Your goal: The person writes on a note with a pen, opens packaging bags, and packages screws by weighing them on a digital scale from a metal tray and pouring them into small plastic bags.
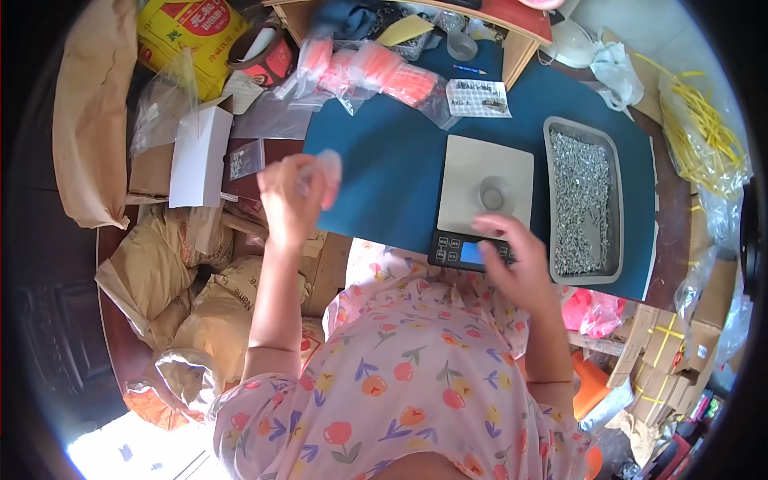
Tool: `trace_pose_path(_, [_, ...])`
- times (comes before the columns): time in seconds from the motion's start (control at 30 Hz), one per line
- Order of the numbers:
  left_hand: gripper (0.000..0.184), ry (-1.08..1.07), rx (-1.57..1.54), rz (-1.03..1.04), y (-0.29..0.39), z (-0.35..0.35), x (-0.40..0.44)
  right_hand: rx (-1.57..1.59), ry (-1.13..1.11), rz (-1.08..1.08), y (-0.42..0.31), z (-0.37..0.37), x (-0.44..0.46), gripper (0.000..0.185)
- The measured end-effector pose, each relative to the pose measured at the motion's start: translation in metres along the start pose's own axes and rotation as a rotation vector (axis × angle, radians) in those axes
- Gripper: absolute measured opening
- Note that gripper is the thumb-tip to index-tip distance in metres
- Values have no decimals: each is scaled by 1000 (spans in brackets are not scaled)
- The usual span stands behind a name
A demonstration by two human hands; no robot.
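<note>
My left hand [290, 196] is raised at the left edge of the blue mat, fingers closed on a small translucent plastic bag [328, 170]; blur hides its details and contents. My right hand [518, 260] holds nothing, its fingers apart over the front right part of a digital kitchen scale [464, 180]. On the scale's pale plate stands a small round clear cup [494, 194], just beyond my right fingertips. Right of the scale, a grey tray [588, 278] holds a great many small shiny metal pieces, probably screws.
Pink-striped plastic bags [392, 76] lie at the back of the mat [376, 176], beside a printed paper sheet [478, 98] and a pen [468, 70]. A white box [200, 156] and a small bag of parts [246, 159] are at left. Yellow straps [700, 132] hang at right.
</note>
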State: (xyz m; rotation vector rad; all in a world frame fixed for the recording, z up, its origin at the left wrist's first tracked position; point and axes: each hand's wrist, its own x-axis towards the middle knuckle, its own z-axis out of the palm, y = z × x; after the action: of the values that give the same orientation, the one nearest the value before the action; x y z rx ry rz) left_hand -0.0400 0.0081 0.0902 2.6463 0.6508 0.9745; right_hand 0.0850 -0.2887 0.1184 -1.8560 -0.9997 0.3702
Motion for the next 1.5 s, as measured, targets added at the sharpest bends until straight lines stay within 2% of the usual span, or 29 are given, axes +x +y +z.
trace_pose_path(0.07, [15,-172,-370,-178,29,-13,-11,-19,-45,-183,-10,21,19,49])
trace_pose_path(0.13, [20,-479,-856,-407,60,-26,-21,-29,-102,-246,-17,41,31,60])
trace_pose_path(0.17, [28,-576,-898,-388,66,-26,-26,9,-126,-275,-17,51,34,65])
trace_pose_path(0.2, [36,-677,-940,-367,71,-25,-30,26,-168,-214,-10,61,34,62])
trace_pose_path(0.27, [38,-601,-964,-178,78,-21,-34,126,-280,-15,-2,66,35,42])
trace_pose_path(0.3, [45,-687,-1021,-241,76,-24,-34,176,-240,36,0,67,35,34])
trace_pose_path(0.37, [45,-664,-910,-230,67,-25,-37,272,-149,142,3,68,37,19])
trace_pose_path(0.4, [45,-653,-857,-224,64,-23,-36,294,-120,88,6,68,38,16])
trace_pose_path(0.43, [31,-467,-880,-90,62,-18,-32,316,-91,35,9,69,39,14])
trace_pose_path(0.47, [14,-414,-888,-165,56,-11,-37,338,-63,-19,11,70,40,11])
trace_pose_path(0.53, [6,-363,-779,-196,59,-17,-27,319,-65,-80,7,69,43,16])
trace_pose_path(0.6, [7,-374,-748,-159,60,-20,-20,360,-75,-75,-3,66,46,18])
trace_pose_path(0.77, [10,-471,-680,-137,62,-24,-12,219,-69,-131,-10,62,48,16])
trace_pose_path(0.87, [12,-480,-721,-116,62,-26,-8,339,-26,-180,-13,62,52,14])
trace_pose_path(0.97, [13,-567,-839,-162,64,-32,-4,315,73,-296,-13,59,56,11])
trace_pose_path(1.07, [13,-688,-744,-23,59,-35,0,375,92,-270,-14,60,54,10])
trace_pose_path(1.17, [10,-602,-839,149,58,-30,2,390,87,-292,-13,59,52,10])
trace_pose_path(1.27, [11,-592,-896,188,63,-32,2,353,133,-303,-14,54,53,9])
trace_pose_path(1.37, [11,-590,-893,12,72,-36,-1,359,146,-280,-11,54,52,7])
trace_pose_path(1.5, [5,-608,-801,48,71,-40,2,474,93,-176,-12,54,49,5])
